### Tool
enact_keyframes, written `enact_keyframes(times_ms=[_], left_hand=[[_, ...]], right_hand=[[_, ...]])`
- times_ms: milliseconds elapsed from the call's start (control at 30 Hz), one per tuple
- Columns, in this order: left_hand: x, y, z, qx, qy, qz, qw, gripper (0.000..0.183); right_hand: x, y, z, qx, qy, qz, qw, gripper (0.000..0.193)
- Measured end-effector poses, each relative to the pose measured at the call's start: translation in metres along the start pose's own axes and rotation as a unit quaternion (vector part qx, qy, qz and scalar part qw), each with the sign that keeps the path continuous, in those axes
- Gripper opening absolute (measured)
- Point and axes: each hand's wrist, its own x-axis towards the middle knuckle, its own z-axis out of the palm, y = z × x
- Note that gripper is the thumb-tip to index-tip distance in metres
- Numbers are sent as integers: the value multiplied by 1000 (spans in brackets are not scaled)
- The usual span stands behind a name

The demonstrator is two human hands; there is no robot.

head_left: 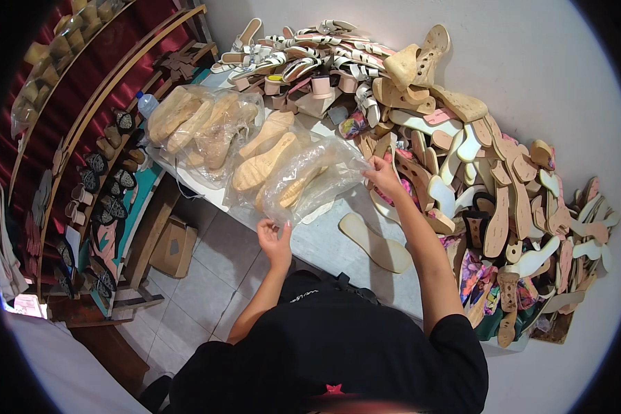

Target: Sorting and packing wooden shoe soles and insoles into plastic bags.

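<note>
A clear plastic bag (307,165) with pale tan shoe soles inside lies across the table. My right hand (384,174) grips the bag's gathered end on the right. At its lower left edge, my left hand (274,243) has curled fingers, and their tips seem to pinch the plastic. Just beyond are loose wood-coloured soles (264,163), partly under clear film. Farther left sit more bagged soles (217,131). One flat beige sole (375,241) lies on the table near my right forearm.
A big heap of soles and shoe parts (507,186) covers the table's right side. White strappy sandals (310,58) are piled at the back against the wall. Shelves of shoes (100,179) stand at left, with a cardboard box (174,247) on the tiled floor (214,272).
</note>
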Motion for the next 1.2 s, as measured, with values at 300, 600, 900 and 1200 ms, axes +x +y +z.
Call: enact_keyframes(times_ms=[300,600,900,1200], left_hand=[[5,46,8,89,51,5,995,22],[-4,52,0,338,121,222,907,17],[-28,71,-11,294,-49,147,943,17],[-39,100,-2,261,-75,213,939,26]], right_hand=[[-16,-66,-16,-205,-75,22,976,25],[-22,-44,-38,-447,214,-29,868,17],[-27,-34,-56,-72,-86,29,993,29],[-34,-86,-60,-180,-140,52,972,27]])
